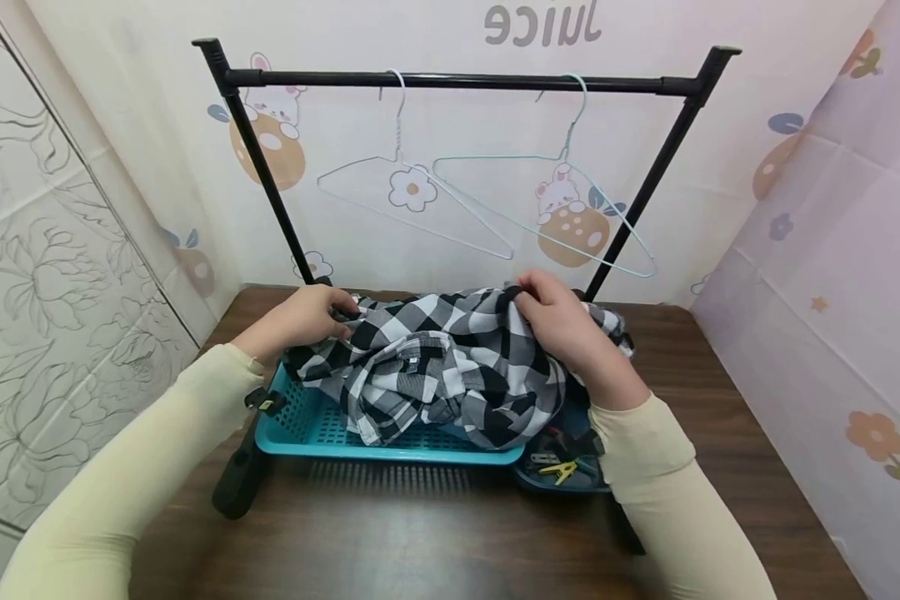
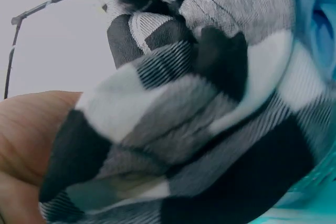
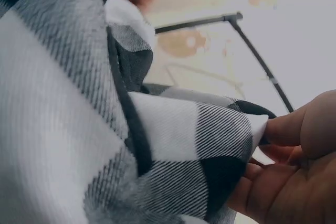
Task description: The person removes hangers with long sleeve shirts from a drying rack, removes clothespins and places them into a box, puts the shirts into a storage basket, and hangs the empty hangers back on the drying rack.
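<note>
A crumpled black-and-white checked shirt (image 1: pixel 420 367) is spread between my two hands, over a turquoise basket (image 1: pixel 390 452). At its left end, my left hand (image 1: pixel 307 317) holds the cloth between thumb and fingers; folds of fabric hide part of that grip in the left wrist view. My right hand (image 1: pixel 558 325) pinches the shirt's upper right edge, and in the right wrist view the fingertips (image 3: pixel 283 127) press the checked cloth between them. Part of the shirt droops in folds over the basket's front side.
Behind, a black rack (image 1: pixel 465 81) carries a white hanger (image 1: pixel 399 158) and a pale green hanger (image 1: pixel 566 157). A dark blue tray (image 1: pixel 562 486) with a yellow clip (image 1: pixel 560 472) and other small items sits right of the basket, on the brown table (image 1: pixel 390 542).
</note>
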`<state>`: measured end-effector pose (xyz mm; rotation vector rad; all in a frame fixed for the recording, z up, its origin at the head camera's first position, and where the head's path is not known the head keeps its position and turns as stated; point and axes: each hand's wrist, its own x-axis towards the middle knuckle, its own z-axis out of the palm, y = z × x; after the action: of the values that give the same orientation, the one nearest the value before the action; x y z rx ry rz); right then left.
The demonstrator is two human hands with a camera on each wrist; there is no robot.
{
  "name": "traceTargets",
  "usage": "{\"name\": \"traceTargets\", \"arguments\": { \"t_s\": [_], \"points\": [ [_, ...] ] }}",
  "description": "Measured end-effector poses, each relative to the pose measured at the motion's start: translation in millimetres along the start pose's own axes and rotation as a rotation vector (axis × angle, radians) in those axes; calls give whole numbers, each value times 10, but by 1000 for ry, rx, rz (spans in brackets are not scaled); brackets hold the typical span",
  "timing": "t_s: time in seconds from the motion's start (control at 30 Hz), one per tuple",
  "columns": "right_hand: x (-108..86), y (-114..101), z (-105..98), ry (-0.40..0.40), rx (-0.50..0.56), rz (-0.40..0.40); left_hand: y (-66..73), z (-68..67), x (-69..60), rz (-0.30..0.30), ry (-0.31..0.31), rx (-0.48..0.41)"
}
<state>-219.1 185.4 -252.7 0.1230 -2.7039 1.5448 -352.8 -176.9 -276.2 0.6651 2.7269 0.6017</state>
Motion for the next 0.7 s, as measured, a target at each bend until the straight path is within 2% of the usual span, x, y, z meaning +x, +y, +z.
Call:
{"name": "traceTargets", "arguments": {
  "t_s": [0.17, 0.3, 0.47, 0.6, 0.7],
  "points": [
    [35, -249, 230, -16, -3, -136, 105, -76, -110, 15, 71, -9],
    [63, -405, 418, -68, -69, -167, 209, -107, -173, 26, 93, -35],
    [119, -495, 642, -129, -207, -233, 315, -107, -228, 49, 87, 12],
    [187, -494, 822, -197, -297, -270, 353, -70, -248, 78, 43, 55],
    [237, -464, 951, -288, -384, -272, 348, -44, -265, 99, -3, 54]
  ]
}}
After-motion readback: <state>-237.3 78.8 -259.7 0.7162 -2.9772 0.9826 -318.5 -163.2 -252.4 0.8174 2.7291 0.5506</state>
